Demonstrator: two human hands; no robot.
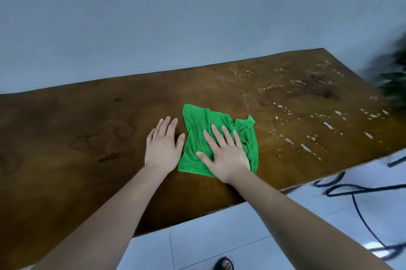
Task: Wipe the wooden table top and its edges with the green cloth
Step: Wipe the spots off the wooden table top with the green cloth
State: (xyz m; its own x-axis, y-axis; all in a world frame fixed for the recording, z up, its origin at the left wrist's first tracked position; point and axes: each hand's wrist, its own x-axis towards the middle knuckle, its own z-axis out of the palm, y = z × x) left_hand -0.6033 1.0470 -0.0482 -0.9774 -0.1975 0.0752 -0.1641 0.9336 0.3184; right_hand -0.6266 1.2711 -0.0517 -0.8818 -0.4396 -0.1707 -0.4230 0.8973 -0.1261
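Note:
A green cloth [203,124] lies crumpled but spread on the dark wooden table top [77,138], near its middle. My right hand [224,153] presses flat on the cloth with fingers apart, covering its lower right part. My left hand [163,145] lies flat on the bare wood just left of the cloth, its thumb close to the cloth's edge, holding nothing. White droplets and smears [307,111] dot the right part of the table top.
The table's far edge meets a pale grey wall [175,17]. White floor tiles [219,236] lie below the near edge, with dark cables [356,204] on the right. A blurred dark green plant [393,81] stands at the table's right end. A sandalled foot [224,264] shows below.

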